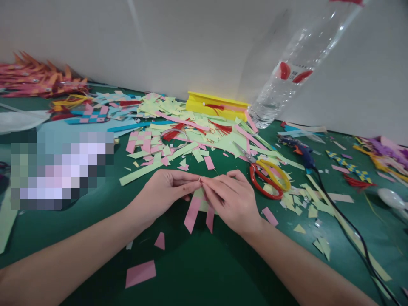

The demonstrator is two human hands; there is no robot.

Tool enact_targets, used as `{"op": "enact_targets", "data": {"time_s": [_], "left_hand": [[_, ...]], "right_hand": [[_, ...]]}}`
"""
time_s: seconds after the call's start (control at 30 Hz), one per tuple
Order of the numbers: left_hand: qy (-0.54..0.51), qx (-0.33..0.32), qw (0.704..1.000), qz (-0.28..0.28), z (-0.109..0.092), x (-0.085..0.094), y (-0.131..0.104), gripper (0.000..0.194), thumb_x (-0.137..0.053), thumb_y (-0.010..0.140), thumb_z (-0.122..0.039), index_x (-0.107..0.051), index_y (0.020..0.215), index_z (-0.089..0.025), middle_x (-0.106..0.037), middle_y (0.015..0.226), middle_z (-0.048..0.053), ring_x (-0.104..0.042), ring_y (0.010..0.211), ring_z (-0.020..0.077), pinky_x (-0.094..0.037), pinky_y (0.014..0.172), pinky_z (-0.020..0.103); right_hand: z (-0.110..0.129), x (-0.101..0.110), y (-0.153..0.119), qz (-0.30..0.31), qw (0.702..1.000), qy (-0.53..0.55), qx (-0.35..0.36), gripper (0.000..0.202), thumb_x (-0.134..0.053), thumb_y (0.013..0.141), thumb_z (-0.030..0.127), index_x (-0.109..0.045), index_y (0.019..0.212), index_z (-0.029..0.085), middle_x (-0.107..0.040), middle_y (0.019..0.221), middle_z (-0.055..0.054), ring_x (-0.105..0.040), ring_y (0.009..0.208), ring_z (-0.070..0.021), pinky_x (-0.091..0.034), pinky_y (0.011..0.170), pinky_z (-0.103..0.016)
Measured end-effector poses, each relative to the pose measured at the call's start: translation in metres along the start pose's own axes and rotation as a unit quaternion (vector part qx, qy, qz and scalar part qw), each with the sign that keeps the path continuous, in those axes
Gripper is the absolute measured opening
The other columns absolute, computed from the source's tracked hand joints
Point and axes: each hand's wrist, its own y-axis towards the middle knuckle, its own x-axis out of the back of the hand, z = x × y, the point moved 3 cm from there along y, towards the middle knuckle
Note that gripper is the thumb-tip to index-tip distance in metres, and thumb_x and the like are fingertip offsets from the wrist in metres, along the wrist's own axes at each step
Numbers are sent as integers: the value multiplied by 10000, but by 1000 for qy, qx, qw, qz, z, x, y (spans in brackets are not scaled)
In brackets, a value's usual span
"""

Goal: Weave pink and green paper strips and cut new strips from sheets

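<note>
My left hand (168, 187) and my right hand (234, 197) meet at the centre, their fingertips pinched together. Between and below them hangs a woven paper piece (194, 208) of pink and pale green strips, two pink ends pointing down. Both hands appear to grip its upper end; the exact spot is hidden by the fingers. A thin thread shows just above my right fingers. Right of my right hand lie scissors (269, 178) with red and yellow handles, blades partly apart. A pink and green woven piece (140, 140) rests behind my left hand.
Behind the hands spread paper scraps (165, 106), a metal ring (174, 139) and a yellow folded strip (216, 106). A plastic bottle (287, 80) leans against the wall. On the right are a blue glue gun (302, 153), its black cable and a white spoon (390, 197). Orange-pink paper shapes (41, 78) lie back left.
</note>
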Motion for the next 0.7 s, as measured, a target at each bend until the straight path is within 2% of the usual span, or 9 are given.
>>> {"op": "enact_targets", "data": {"time_s": [0.13, 0.27, 0.4, 0.57, 0.7], "left_hand": [[-20, -15, 1000, -4, 1, 1, 2, 253, -697, 767, -420, -753, 963, -271, -758, 877, 19, -685, 793, 195, -574, 742, 312], [-35, -20, 999, -5, 2, 2, 3, 226, -704, 773, -389, -753, 962, -275, -759, 903, 14, -694, 830, 193, -567, 775, 300], [-20, -27, 999, -8, 2, 4, 4, 226, -695, 782, -391, -750, 971, -279, -758, 918, 11, -699, 833, 189, -567, 782, 296], [3, -33, 999, -21, 1, 7, 4, 239, -684, 787, -398, -750, 976, -268, -757, 942, 19, -700, 879, 210, -563, 812, 314], [-2, -35, 999, -19, 1, 8, 4, 231, -693, 780, -384, -750, 971, -266, -761, 927, 14, -704, 859, 199, -561, 801, 294]], "right_hand": [[4, 0, 1, 14, 998, -45, 38, 214, -496, 909, 135, -690, 997, 157, -710, 680, -20, -596, 561, -118, -406, 617, -327], [8, 0, 2, 29, 993, -86, 78, 219, -494, 905, 121, -685, 1011, 115, -702, 668, -28, -569, 542, -118, -398, 601, -323], [8, -2, 1, 55, 989, -97, 99, 237, -517, 888, 108, -673, 1058, 59, -719, 714, -67, -604, 593, -143, -404, 613, -347], [6, -3, -1, 73, 987, -95, 109, 278, -469, 912, 101, -638, 1130, 79, -748, 784, -62, -627, 648, -137, -400, 611, -334], [6, -4, -1, 76, 987, -96, 108, 275, -482, 907, 100, -629, 1125, 20, -743, 753, -74, -624, 636, -136, -404, 613, -337]]}}
